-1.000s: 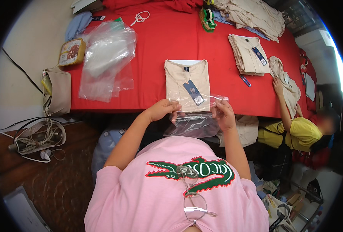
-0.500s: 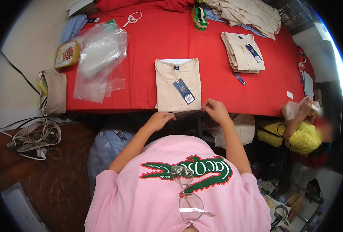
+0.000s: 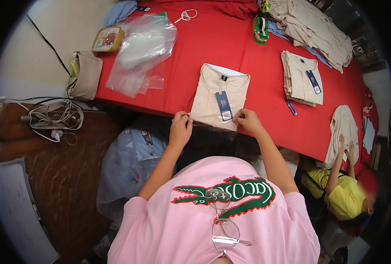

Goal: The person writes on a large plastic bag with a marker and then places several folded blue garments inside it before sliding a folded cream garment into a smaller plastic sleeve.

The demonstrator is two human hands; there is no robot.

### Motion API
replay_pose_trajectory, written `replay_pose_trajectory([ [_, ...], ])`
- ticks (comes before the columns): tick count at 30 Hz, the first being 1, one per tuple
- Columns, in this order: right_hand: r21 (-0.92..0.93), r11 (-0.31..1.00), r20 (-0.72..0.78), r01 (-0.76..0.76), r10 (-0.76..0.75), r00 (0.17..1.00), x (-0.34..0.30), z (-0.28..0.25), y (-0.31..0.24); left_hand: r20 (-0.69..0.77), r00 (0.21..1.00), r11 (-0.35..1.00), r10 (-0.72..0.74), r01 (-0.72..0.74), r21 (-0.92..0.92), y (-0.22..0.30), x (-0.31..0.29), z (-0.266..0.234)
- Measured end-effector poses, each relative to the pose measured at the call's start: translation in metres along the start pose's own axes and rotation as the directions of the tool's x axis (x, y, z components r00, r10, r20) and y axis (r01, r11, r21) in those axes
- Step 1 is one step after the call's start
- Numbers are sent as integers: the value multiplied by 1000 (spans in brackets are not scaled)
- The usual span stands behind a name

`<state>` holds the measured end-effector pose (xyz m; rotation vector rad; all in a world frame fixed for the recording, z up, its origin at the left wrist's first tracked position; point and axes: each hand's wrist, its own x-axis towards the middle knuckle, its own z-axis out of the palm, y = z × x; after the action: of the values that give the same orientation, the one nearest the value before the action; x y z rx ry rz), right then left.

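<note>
A folded beige shirt point(image 3: 207, 94) lies at the table's near edge, its collar end away from me. A dark blue hang tag point(image 3: 223, 105) rests on its front, and white backing shows behind the neckline. Both my hands hold the mouth of a clear plastic bag point(image 3: 213, 130) at the shirt's near end. My left hand point(image 3: 181, 128) pinches it beside the left corner, my right hand point(image 3: 248, 121) beside the right corner. The film overlaps the shirt's bottom edge and hangs over the table edge; how far it reaches is hard to see.
The red-covered table point(image 3: 186, 57) carries clear bags point(image 3: 144, 48) and a yellow-rimmed tub point(image 3: 108, 39) at left. A folded shirt stack point(image 3: 303, 81), a blue cutter point(image 3: 291, 108) and a green tape dispenser point(image 3: 260, 30) sit at right. A co-worker in yellow point(image 3: 343, 198) smooths a beige garment point(image 3: 344, 127).
My hands have come up to the shirt's near corners, drawing the bag mouth onto its bottom edge. The view has turned slightly. The co-worker's garment now lies flat on the table.
</note>
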<state>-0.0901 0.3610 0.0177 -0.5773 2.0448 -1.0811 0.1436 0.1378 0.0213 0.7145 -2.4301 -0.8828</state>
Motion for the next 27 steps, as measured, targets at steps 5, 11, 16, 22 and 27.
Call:
replay_pose_trajectory([
  [5, -32, 999, 34, 43, -42, 999, -2, -4, 4, 135, 977, 938, -166, 199, -283, -5, 0, 17],
  [11, 131, 991, 55, -39, 32, 998, -39, 9, 23, 305, 914, 846, -266, 374, -381, -39, -31, 22],
  [16, -87, 981, -45, 172, -176, 983, -65, 10, 20, 145, 989, 989, -35, 55, -138, -21, -28, 1],
  [22, -161, 975, -94, 154, -171, 981, -65, 18, 10, 135, 990, 999, -27, 30, -21, -18, 5, -10],
  [27, -73, 989, -207, 129, -141, 968, -60, 24, 8, 139, 990, 999, 31, -27, -30, -14, 36, -5],
])
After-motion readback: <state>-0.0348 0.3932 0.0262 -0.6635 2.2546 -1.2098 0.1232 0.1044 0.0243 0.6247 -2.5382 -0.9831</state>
